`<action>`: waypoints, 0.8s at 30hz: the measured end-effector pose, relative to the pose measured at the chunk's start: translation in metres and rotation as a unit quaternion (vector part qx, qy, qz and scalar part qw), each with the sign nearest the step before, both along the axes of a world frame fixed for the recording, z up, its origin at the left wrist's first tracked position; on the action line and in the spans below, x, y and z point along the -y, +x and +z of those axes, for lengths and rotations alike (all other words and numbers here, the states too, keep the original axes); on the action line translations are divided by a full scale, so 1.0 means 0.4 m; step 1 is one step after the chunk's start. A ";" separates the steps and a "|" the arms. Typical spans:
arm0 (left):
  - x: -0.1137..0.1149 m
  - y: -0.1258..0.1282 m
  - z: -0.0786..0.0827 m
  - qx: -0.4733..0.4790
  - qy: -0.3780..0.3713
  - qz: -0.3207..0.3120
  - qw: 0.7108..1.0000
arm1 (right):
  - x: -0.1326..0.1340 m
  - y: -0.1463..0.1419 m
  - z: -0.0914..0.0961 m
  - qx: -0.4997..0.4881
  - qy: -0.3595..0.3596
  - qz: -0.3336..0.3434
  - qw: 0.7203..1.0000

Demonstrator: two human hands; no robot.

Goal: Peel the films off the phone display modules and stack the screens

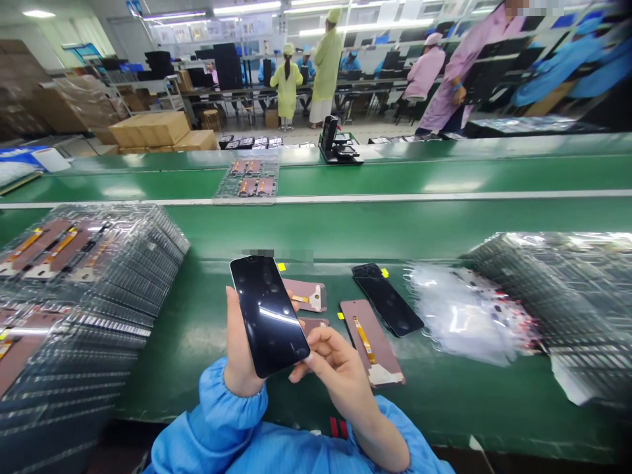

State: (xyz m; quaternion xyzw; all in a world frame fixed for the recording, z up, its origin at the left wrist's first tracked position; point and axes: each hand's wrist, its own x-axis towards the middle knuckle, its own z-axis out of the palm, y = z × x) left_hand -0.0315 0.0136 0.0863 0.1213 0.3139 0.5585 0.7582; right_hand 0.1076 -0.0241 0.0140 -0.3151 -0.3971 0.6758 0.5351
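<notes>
A glossy black phone screen [269, 316] is held up, tilted, over the green bench, its dark face towards me. My left hand [239, 349] is closed round it from behind and along its left edge; part of that hand is hidden by the screen. At the lower right corner, the thumb and fingers of my right hand [338, 365] pinch the edge. Just right of my hands lies a screen panel with its brown back up [372, 345], showing an orange flex cable. Another brown-backed panel [306, 294] is partly covered by the held screen. Beyond them rest dark panels [388, 299] with a yellow tab.
Tall stacks of clear plastic trays stand at left [143, 263] and right [523, 253]. A pile of clear plastic film [459, 309] lies beside the right stack. Farther off are a tray of panels [249, 178] and a black fixture [338, 145]. Co-workers stand and sit beyond.
</notes>
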 end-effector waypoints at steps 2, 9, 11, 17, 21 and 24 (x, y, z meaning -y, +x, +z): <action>0.002 -0.002 0.000 -0.002 -0.009 -0.007 1.000 | 0.000 0.013 -0.001 0.011 0.033 0.011 0.999; 0.019 0.011 -0.005 0.034 0.104 -0.023 0.994 | -0.016 0.030 0.025 0.145 0.043 -0.088 0.985; 0.026 0.015 -0.015 0.031 0.126 -0.026 0.991 | -0.022 0.024 0.027 0.172 0.037 -0.101 0.979; 0.043 0.007 -0.059 0.047 0.139 -0.074 0.986 | -0.040 0.017 0.028 0.156 0.043 -0.124 0.979; 0.048 0.010 -0.078 0.052 0.158 -0.098 0.981 | -0.056 0.020 0.056 0.189 0.060 -0.094 0.976; 0.050 0.013 -0.094 0.009 0.162 -0.067 0.984 | -0.065 0.021 0.079 0.249 0.074 -0.081 0.962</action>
